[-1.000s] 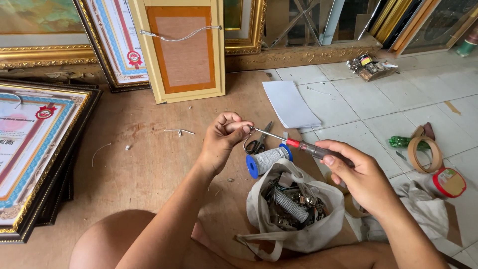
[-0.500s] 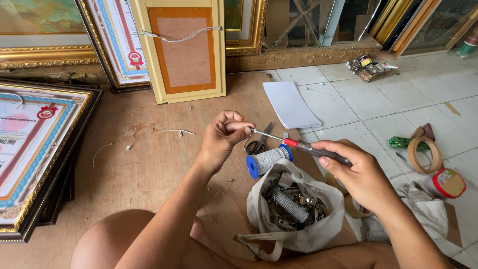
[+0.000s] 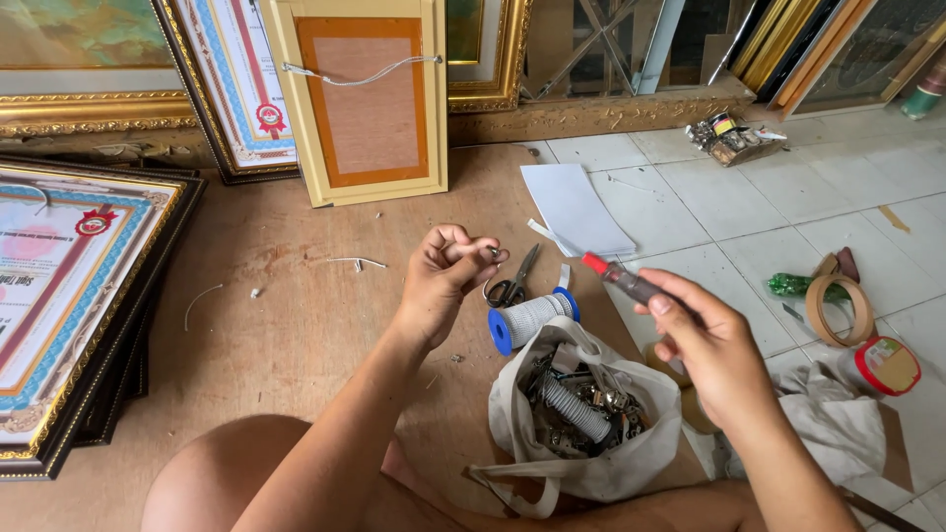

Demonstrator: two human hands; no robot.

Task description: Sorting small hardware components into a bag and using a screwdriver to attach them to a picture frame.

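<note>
My left hand (image 3: 443, 286) is raised over the brown board (image 3: 296, 325) and pinches a small metal piece (image 3: 490, 254) between thumb and fingertips. My right hand (image 3: 709, 345) grips a screwdriver (image 3: 621, 281) with a dark handle and a red collar, its front end pointing toward the left hand with a gap between them. Just below the gap lie black-handled scissors (image 3: 512, 286) and a blue-flanged spool of white cord (image 3: 532, 320). An open cloth bag (image 3: 591, 473) full of metal hardware sits in front of me.
A yellow frame back with a hanging cord (image 3: 365, 99) leans at the rear among gilt frames. Framed certificates (image 3: 59, 296) are stacked at left. White paper (image 3: 576, 207), tape rolls (image 3: 838, 310), a red-lidded tub (image 3: 887, 365) and a crumpled cloth (image 3: 838, 433) lie on the tiles.
The screwdriver tip, which met the piece in my left fingers, has pulled back to the right. My left hand has stayed nearly still, curling a little tighter.
</note>
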